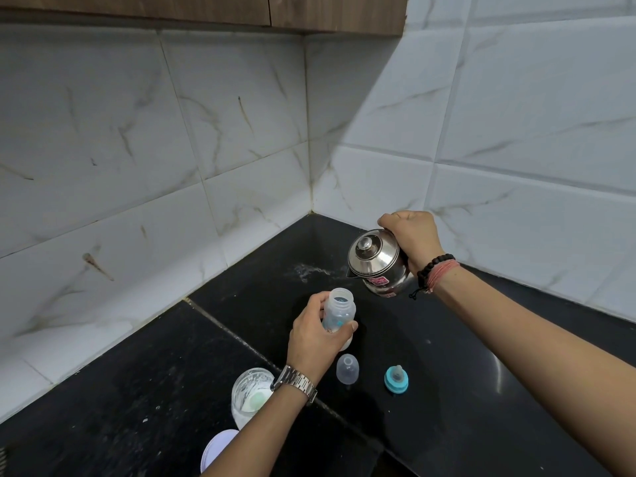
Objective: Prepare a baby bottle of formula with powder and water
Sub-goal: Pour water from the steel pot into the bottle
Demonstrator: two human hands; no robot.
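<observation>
My left hand (318, 335) grips a clear baby bottle (340, 309) with its mouth uncapped, standing upright over the black counter (464, 356). My right hand (411, 235) holds a small steel kettle (377, 261) by its handle, tilted left with the spout just above and to the right of the bottle mouth. No water stream is visible. A clear bottle cap (347, 368) and a teal ring with its teat (396, 378) lie on the counter in front of the bottle. A jar of white powder (251, 395) with a green scoop inside stands partly under my left wrist.
A pale lilac lid (216, 447) lies at the counter's near edge beside the jar. White spilled grains or droplets (306, 271) mark the counter behind the bottle. Tiled walls meet in a corner at the back; a wooden cabinet hangs overhead.
</observation>
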